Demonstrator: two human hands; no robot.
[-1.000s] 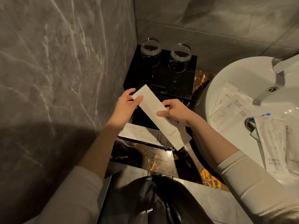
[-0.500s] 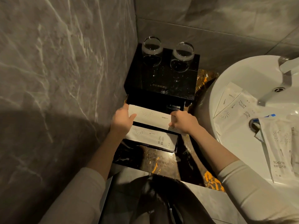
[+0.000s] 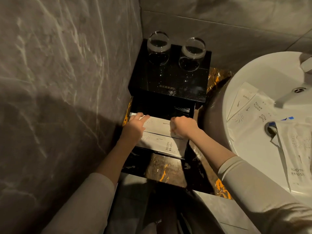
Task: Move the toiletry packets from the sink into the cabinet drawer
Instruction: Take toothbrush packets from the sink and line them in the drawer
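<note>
- Currently a white packet lies flat across the open drawer of the black cabinet, spanning between both hands.
- Left hand rests on its left end, fingers spread flat, pressing rather than gripping.
- Right hand sits on its right end, knuckles curled; can't tell if it pinches the packet.
- Toothbrush packet lies just in front of it in the same drawer, touching.
- Two glasses stand on the cabinet top.
- More packets lie in the white sink to the right, well apart from both hands.
</note>
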